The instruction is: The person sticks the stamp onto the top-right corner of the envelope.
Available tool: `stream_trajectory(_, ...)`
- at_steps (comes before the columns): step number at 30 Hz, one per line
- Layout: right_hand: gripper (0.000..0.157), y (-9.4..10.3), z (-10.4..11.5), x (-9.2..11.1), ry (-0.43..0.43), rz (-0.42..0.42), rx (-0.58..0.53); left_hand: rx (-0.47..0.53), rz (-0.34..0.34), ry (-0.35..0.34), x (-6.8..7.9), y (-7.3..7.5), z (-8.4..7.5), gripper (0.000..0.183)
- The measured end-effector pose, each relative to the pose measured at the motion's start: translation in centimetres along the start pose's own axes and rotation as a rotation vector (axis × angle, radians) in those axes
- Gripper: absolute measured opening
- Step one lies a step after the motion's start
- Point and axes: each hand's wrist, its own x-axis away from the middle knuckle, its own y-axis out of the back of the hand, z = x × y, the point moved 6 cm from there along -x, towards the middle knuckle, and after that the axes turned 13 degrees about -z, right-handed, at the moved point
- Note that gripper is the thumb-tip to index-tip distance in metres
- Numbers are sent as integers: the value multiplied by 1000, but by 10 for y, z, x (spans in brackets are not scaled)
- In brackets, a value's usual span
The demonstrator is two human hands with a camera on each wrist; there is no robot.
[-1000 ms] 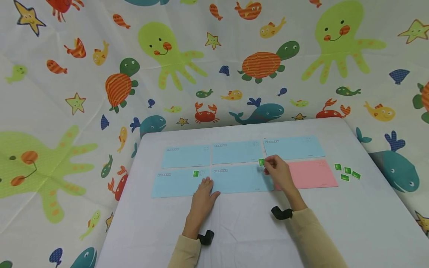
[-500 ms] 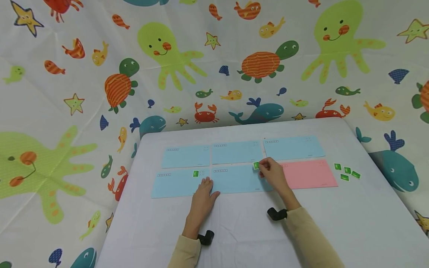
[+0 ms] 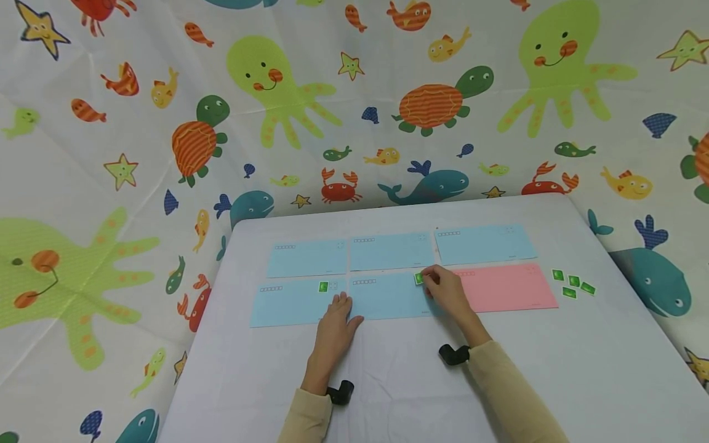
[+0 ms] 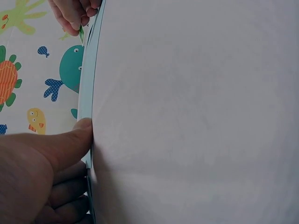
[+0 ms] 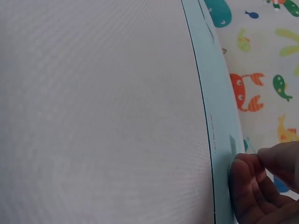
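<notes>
In the head view a small green stamp (image 3: 418,279) is pinched between the thumb and fingers of my right hand (image 3: 447,292). It is over the upper right part of the front middle blue envelope (image 3: 388,303). My left hand (image 3: 335,329) rests with extended fingers across the neighbouring edges of this envelope and the front left blue envelope (image 3: 285,311). Another green stamp (image 3: 324,287) lies near the front left envelope's top right corner. The left wrist view shows the held stamp (image 4: 81,35) edge-on; whether it touches paper I cannot tell.
A pink envelope (image 3: 517,289) lies at the front right, partly behind my right hand. Three blue envelopes form the back row, among them the back middle envelope (image 3: 390,253). Several loose green stamps (image 3: 574,282) lie farther right on the white table (image 3: 604,357).
My right hand has moved left and slightly nearer with the stamp, from the middle envelope's top right corner to inside its upper edge. My left hand has stayed in place.
</notes>
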Motion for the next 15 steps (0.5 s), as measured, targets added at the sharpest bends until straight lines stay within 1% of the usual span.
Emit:
stream_trajectory(7,19,-1,2,-1,-5,16,19,7,-12,-10,-1,1,-2,57)
stream_trajectory(9,18,-1,2,-2,-3,17,32,8,-12,-4,-1,1,-2,57)
stream_trajectory(15,18,-1,1,-3,33,22,86,9,-9,-8,1,2,-1,58)
